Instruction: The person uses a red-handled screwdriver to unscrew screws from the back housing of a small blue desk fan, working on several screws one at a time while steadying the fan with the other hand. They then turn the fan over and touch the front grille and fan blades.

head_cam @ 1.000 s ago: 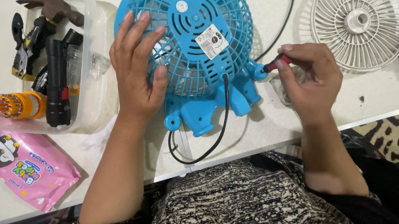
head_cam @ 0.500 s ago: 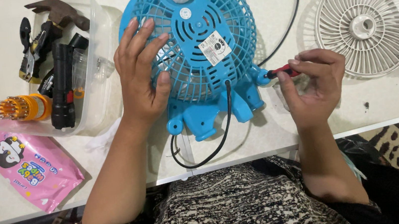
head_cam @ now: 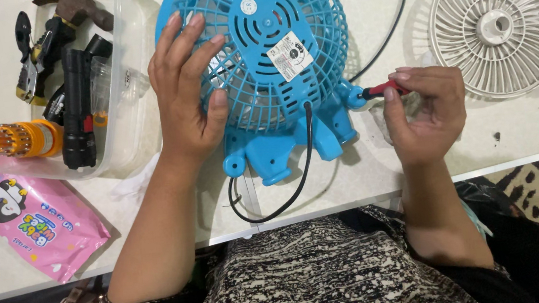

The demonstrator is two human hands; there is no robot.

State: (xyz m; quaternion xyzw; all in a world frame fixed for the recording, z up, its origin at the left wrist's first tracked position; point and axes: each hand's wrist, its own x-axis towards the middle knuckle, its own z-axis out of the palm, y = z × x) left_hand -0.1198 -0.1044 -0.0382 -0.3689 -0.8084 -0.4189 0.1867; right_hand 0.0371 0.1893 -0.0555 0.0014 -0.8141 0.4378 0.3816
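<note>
Head view: the left hand (head_cam: 185, 93) lies spread and flat on the back grille of the blue fan (head_cam: 272, 56), which rests face down mid-table, while the right hand (head_cam: 424, 113) pinches a red-handled screwdriver (head_cam: 381, 89), tip at the fan's right-side lug. Best done, I judge, by pressing the fan steady and keeping the driver in line with the screw. Left of the fan sits a clear tool tub (head_cam: 127, 120); right, a white grille (head_cam: 500, 22). Compared with half a second earlier, the hands sit much the same.
</note>
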